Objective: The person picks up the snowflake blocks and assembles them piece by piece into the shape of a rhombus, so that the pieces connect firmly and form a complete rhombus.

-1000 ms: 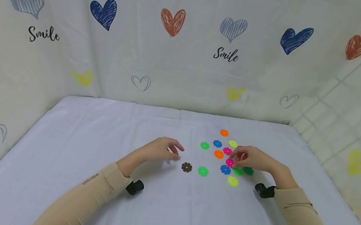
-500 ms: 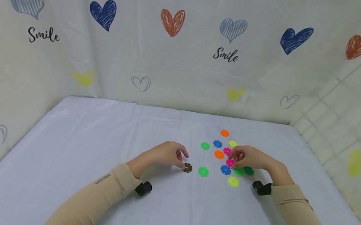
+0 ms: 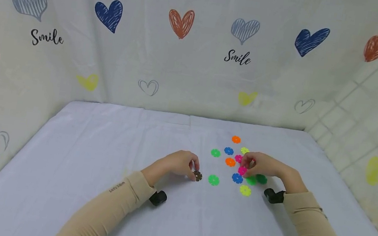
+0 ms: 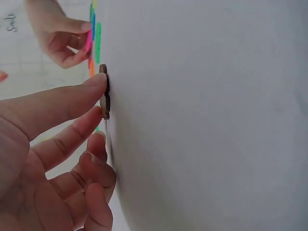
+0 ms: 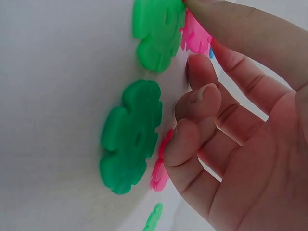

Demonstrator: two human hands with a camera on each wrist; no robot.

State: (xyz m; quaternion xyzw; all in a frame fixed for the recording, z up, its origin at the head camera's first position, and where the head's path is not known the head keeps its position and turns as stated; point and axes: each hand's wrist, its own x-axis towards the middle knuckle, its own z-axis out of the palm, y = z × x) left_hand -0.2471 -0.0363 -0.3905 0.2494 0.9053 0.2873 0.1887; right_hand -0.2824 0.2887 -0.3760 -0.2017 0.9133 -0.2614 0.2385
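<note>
My left hand [image 3: 179, 162] is low over the cloth and pinches a brown snowflake disc [image 4: 105, 105] between thumb and index finger at its left edge. My other left fingers are curled underneath in the left wrist view. Farther right, my right hand [image 3: 263, 164] pinches a pink snowflake disc [image 5: 196, 36] with thumb and index finger. A light green disc [image 5: 159, 31] and a dark green disc [image 5: 130, 137] lie right by its fingers. Under the curled fingers shows another pink disc [image 5: 161, 168], partly hidden.
Between the hands lie a green disc [image 3: 213, 180], a blue disc [image 3: 237, 178] and a yellow disc [image 3: 245, 190]. Behind them are an orange disc [image 3: 230, 162] and several others. A white cloth [image 3: 98, 141] covers the table, and a printed curtain [image 3: 196, 66] stands at the back.
My left hand has moved right and down to the brown disc and now pinches it. My right hand has stayed nearly in place at the pink disc.
</note>
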